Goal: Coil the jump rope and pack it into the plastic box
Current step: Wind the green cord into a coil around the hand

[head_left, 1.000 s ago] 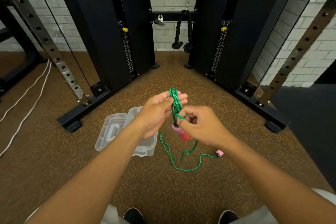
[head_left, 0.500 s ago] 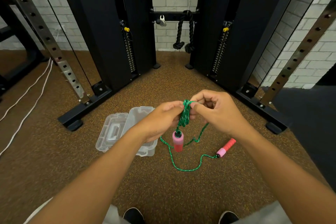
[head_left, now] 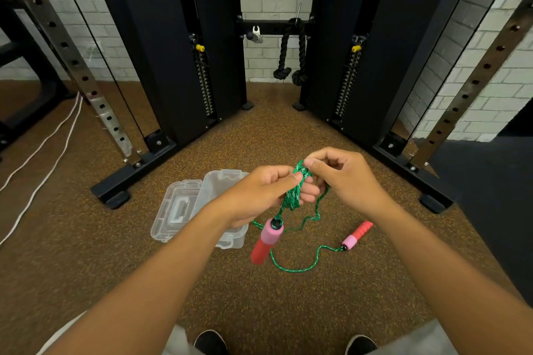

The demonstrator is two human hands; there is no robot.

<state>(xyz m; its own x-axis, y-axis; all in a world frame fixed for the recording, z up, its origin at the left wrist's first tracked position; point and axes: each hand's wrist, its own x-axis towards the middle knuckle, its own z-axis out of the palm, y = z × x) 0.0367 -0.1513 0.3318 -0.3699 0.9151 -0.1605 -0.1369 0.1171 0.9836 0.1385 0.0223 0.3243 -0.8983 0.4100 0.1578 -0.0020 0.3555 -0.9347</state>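
Observation:
A green jump rope (head_left: 292,196) is bunched into a coil between my hands. My left hand (head_left: 259,196) grips the coil's loops. My right hand (head_left: 343,179) pinches the rope at the top of the coil. One pink and red handle (head_left: 266,241) dangles below the coil. The other handle (head_left: 357,235) lies on the floor to the right, joined by a loose run of rope (head_left: 291,268). The clear plastic box (head_left: 230,239) stands open on the floor under my left forearm, with its lid (head_left: 176,207) beside it on the left.
A black cable machine (head_left: 161,52) stands ahead with its base feet (head_left: 115,196) reaching onto the brown speckled floor. A perforated steel upright (head_left: 467,89) rises at the right. White cables (head_left: 37,150) trail on the left. My shoes (head_left: 210,340) show at the bottom.
My right hand rose from beside the hanging handle to the top of the coil, laying another loop on it. The loose rope has shortened and the floor handle came into view.

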